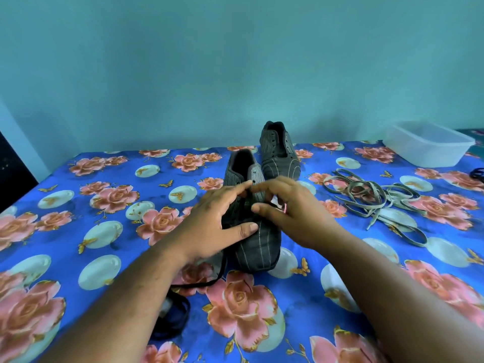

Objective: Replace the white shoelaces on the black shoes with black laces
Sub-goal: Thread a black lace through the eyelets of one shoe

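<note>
Two black striped shoes stand on the bed, toes toward me. The near shoe point(258, 247) lies under both hands; the far shoe point(279, 155) stands behind it with bare eyelets. My left hand point(217, 221) rests on the near shoe, thumb laid across the vamp and index finger reaching to the eyelets. My right hand point(290, 210) is over the eyelets with curled fingers and seems to pinch a black lace end. A black lace point(218, 275) trails from under my left hand to a dark bundle point(174, 315). The removed white laces point(374, 200) lie in a loose pile to the right.
The bed has a blue floral sheet point(104, 231). A clear plastic container point(429, 145) sits at the back right by the teal wall. A dark object point(478, 174) shows at the right edge.
</note>
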Demonstrator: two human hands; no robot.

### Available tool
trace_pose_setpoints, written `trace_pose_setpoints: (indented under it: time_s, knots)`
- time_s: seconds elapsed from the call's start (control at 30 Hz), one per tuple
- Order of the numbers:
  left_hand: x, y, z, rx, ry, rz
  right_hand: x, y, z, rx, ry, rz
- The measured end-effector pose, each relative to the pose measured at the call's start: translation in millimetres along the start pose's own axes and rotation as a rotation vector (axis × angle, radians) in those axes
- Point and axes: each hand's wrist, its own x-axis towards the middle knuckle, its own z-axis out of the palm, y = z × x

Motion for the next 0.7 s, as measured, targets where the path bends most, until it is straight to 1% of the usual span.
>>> trace_pose_setpoints:
  time_s: [0.03, 0.13, 0.2, 0.3, 0.37, 0.43, 0.57, 0.7]
  knots:
    - [0.0, -0.8, 0.2, -0.004, -0.003, -0.003, -1.0, 1.0, 1.5, -0.018, -0.024, -0.021]
    - [-0.2, -3.2, 0.8, -0.010, -0.016, -0.004, -0.1, 4.7, -2.5, 0.028, -0.002, -0.051]
    - [0.1, -3.3, 0.8, -0.011, -0.015, -0.009, 1.1, 6.6, -6.5, 0.041, -0.019, -0.079]
    - [0.4, -1.6, 0.6, -0.011, -0.009, -0.020, 1.4, 8.4, -9.7, -0.006, -0.047, -0.107]
    - [0.3, -1.1, 1.5, -0.015, -0.002, -0.019, 1.5, 9.8, -12.2, -0.032, -0.031, -0.098]
    - [0.7, -3.1, 2.7, -0.017, 0.011, -0.009, 3.0, 11.7, -18.5, -0.011, 0.064, -0.050]
    - [0.9, -3.5, 2.8, -0.003, 0.024, 0.017, 5.1, 21.2, -33.1, -0.015, 0.311, 0.124]
    - [1.1, -1.8, 2.2, 0.016, 0.033, 0.050, 6.6, 39.4, -49.6, -0.020, 0.505, 0.359]
